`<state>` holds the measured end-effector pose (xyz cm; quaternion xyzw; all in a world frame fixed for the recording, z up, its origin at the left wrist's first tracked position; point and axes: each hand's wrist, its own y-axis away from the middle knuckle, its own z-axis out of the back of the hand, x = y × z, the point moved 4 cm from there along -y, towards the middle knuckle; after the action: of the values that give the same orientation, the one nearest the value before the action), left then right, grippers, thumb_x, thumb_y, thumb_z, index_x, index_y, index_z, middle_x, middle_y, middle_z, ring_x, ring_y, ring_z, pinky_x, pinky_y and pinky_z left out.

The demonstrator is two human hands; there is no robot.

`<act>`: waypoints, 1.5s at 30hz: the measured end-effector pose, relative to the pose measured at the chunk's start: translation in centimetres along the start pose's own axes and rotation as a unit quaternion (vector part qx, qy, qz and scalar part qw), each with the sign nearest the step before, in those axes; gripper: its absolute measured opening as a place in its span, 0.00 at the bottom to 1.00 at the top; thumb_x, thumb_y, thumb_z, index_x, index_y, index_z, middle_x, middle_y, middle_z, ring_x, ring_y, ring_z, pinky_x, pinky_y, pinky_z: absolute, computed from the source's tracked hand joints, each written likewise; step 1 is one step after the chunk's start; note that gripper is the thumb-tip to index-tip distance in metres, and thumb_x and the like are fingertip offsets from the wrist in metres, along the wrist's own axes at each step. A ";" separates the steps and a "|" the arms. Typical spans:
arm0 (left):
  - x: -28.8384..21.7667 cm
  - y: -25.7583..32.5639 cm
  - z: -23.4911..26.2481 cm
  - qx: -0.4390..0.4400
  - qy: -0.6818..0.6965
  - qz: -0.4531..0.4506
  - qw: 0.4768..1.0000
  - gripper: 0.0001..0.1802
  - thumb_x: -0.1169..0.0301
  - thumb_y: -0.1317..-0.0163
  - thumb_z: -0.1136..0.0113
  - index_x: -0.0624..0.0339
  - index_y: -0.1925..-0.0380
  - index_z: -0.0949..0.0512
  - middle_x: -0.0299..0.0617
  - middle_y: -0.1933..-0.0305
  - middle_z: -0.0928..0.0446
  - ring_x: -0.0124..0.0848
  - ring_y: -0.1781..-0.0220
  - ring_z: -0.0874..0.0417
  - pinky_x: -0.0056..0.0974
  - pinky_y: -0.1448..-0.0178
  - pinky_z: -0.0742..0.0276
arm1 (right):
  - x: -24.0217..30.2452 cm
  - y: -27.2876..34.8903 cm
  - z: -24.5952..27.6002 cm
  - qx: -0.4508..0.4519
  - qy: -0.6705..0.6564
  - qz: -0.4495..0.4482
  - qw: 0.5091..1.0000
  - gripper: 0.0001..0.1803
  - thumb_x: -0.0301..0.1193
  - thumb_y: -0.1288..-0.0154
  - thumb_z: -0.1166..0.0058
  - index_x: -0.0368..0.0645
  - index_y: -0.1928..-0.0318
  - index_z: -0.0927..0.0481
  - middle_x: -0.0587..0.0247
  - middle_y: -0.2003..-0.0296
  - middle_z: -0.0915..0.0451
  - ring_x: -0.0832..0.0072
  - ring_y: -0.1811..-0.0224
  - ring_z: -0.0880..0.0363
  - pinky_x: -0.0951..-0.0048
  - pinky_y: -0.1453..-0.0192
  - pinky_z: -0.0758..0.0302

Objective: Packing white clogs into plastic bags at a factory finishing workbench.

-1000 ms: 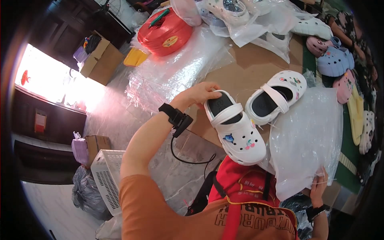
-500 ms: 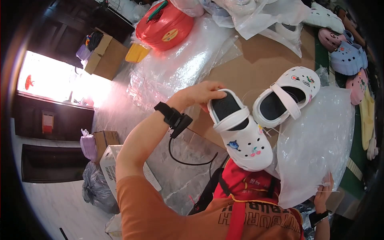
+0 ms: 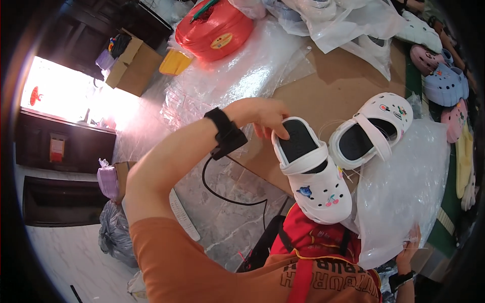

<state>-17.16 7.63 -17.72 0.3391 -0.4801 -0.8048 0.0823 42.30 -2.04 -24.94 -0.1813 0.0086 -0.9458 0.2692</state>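
Observation:
My left hand [image 3: 268,116] grips a white clog [image 3: 323,194] at its heel, thumb inside on the black insole and fingers behind the rim. Dolphin and cherry charms decorate its toe, which tilts down toward me. Just right of it a second white clog [image 3: 396,112] with charms lies on the cardboard, its toe toward the far right; thin clear loops link the two. At the lower right, my right hand [image 3: 410,247] holds the near edge of a translucent plastic bag [image 3: 399,187], its fingers partly hidden by the film. This bag spreads beside and partly under the second clog.
Brown cardboard [image 3: 328,76] covers the table. At the back sit a red roll of plastic twine [image 3: 214,33] and clear plastic sheets [image 3: 227,76]. Blue clogs [image 3: 447,86] and pink ones line the right edge. An open carton [image 3: 134,65] stands on the floor at left.
The view has shifted slightly, so both clogs appear lower and further right. My left thumb now reaches deeper into the clog's heel. My right hand stays at the bag's edge.

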 end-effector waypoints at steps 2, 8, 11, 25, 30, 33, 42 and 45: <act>-0.7 -1.4 0.2 0.034 -0.062 0.018 0.997 0.31 0.65 0.52 0.33 0.60 0.47 0.33 0.45 0.61 0.23 0.34 0.67 0.19 0.38 0.65 0.21 | -0.4 0.5 -0.5 0.007 -0.015 -0.031 0.999 0.24 0.39 0.31 0.63 0.39 0.40 0.39 0.45 0.39 0.41 0.51 0.40 0.37 0.57 0.39 0.37; -2.3 -2.5 0.6 0.125 -0.144 0.015 0.982 0.37 0.71 0.59 0.29 0.59 0.47 0.36 0.48 0.61 0.24 0.37 0.64 0.19 0.40 0.69 0.20 | -0.9 0.5 -0.6 0.007 -0.065 -0.053 0.996 0.31 0.50 0.32 0.66 0.35 0.41 0.39 0.44 0.39 0.44 0.53 0.39 0.38 0.60 0.40 0.36; -0.4 -2.2 0.6 0.110 -0.018 -0.004 0.994 0.39 0.71 0.59 0.29 0.58 0.45 0.38 0.49 0.56 0.26 0.37 0.60 0.19 0.39 0.67 0.19 | -1.3 1.0 -0.7 0.011 -0.067 -0.095 0.993 0.30 0.49 0.31 0.69 0.37 0.42 0.38 0.44 0.39 0.45 0.52 0.39 0.39 0.59 0.41 0.35; -0.3 -0.8 -0.9 -0.021 0.103 -0.007 0.994 0.32 0.53 0.49 0.36 0.59 0.49 0.31 0.43 0.53 0.27 0.33 0.51 0.25 0.39 0.53 0.24 | -0.4 0.4 -0.3 -0.021 -0.121 -0.118 0.985 0.24 0.38 0.41 0.49 0.37 0.47 0.31 0.48 0.41 0.37 0.53 0.39 0.39 0.58 0.39 0.38; -0.3 -0.4 -1.6 -0.102 0.047 -0.113 0.987 0.27 0.59 0.45 0.39 0.60 0.48 0.32 0.42 0.51 0.28 0.31 0.48 0.28 0.35 0.44 0.32 | -0.4 0.0 0.0 -0.009 -0.051 -0.091 0.995 0.20 0.36 0.40 0.52 0.38 0.50 0.29 0.47 0.42 0.34 0.50 0.39 0.39 0.55 0.39 0.39; 0.6 0.4 -3.4 -0.116 0.138 -0.146 0.973 0.23 0.63 0.40 0.44 0.60 0.47 0.33 0.42 0.50 0.29 0.29 0.47 0.29 0.34 0.42 0.34 | 0.2 -0.5 0.1 -0.010 -0.040 -0.085 0.996 0.20 0.36 0.38 0.55 0.39 0.49 0.30 0.47 0.42 0.34 0.49 0.39 0.39 0.54 0.40 0.39; 3.7 4.9 -10.6 -0.137 0.391 -0.041 0.909 0.27 0.56 0.36 0.50 0.48 0.40 0.42 0.37 0.48 0.30 0.26 0.54 0.24 0.33 0.65 0.21 | 0.6 -0.3 0.5 -0.031 0.011 -0.005 0.999 0.19 0.37 0.33 0.62 0.37 0.48 0.31 0.42 0.42 0.36 0.48 0.43 0.36 0.53 0.42 0.38; 2.9 5.4 -14.4 -0.019 0.450 -0.059 0.891 0.31 0.55 0.37 0.49 0.47 0.36 0.45 0.36 0.45 0.31 0.27 0.55 0.23 0.32 0.66 0.22 | 1.3 -0.7 0.7 -0.042 -0.009 -0.018 0.999 0.17 0.30 0.36 0.60 0.36 0.50 0.30 0.42 0.43 0.35 0.48 0.45 0.34 0.54 0.42 0.37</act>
<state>-11.37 -6.83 -19.08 0.6909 -0.3552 -0.5788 0.2479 41.19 -2.01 -23.76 -0.2007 0.0428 -0.9477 0.2443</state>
